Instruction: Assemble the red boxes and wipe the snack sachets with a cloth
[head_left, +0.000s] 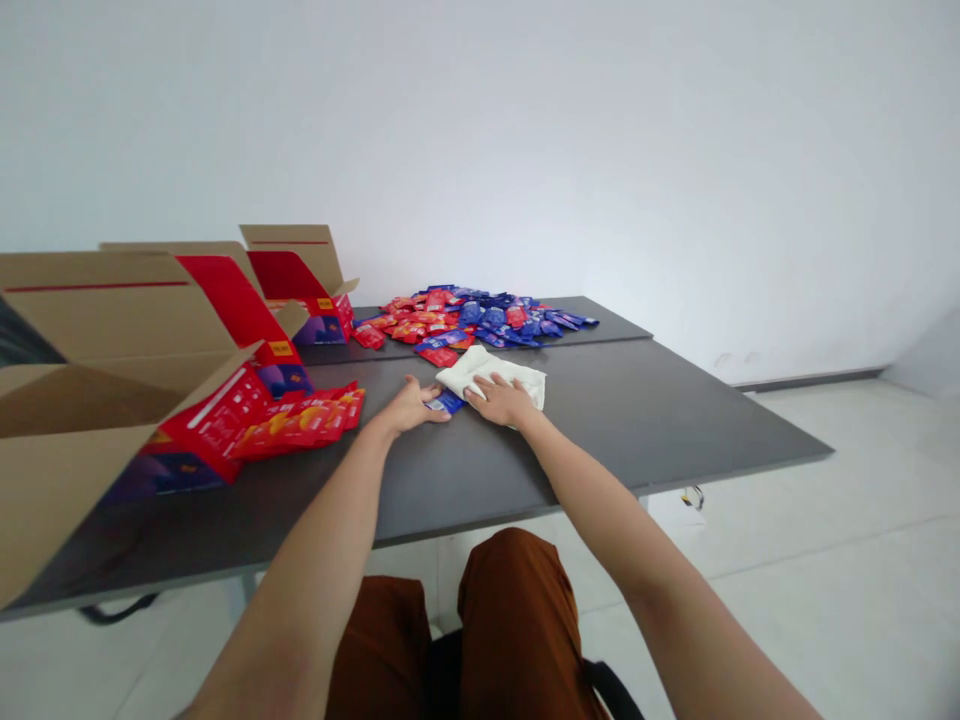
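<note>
Head view: nearest, on the person's side of the white cloth, brown trousers show below the edge of the dark surface. The right hand lies on top of the cloth, fingers spread across it; whether its grip pinches any of the fabric I cannot tell. Just left of the cloth is the left hand, with thumb and fingers at a blue packet; I cannot tell whether that grip is closed on it. This packet sits at the cloth's left edge, between the two hands.

Further left of the cloth, red packets overlap in a row beside the nearest open carton. Beyond that carton, also left of the cloth, stand a second carton and, farther back, a third carton, both with raised flaps. Behind the cloth, a heap of red and blue packets spreads, mostly red leftward and blue rightward, before a pale wall
</note>
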